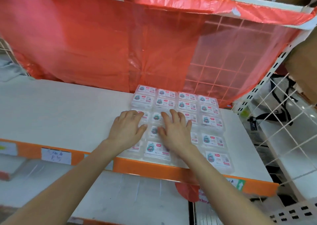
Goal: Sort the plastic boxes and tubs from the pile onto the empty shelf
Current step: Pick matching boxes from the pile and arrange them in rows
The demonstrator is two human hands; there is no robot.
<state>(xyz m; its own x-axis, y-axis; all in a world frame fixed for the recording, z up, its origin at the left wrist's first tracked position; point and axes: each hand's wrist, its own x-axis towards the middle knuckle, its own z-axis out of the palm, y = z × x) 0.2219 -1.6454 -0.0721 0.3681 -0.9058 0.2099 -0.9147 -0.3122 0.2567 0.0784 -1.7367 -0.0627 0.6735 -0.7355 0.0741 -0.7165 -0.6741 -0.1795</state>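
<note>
White shelf (60, 108), orange lip (145, 168), red plastic sheet (85, 44) behind; 4 columns of boxes (211, 122); left hand (127, 130), right hand (175, 132) flat, fingers (174, 116) spread.

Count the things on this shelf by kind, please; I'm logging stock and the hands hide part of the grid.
Plastic boxes: 20, read as 4 columns of 5, a few partly covered
Hands: 2, left hand and right hand, flat on the boxes
Handwritten paper tag: 1
Total: 23
</note>
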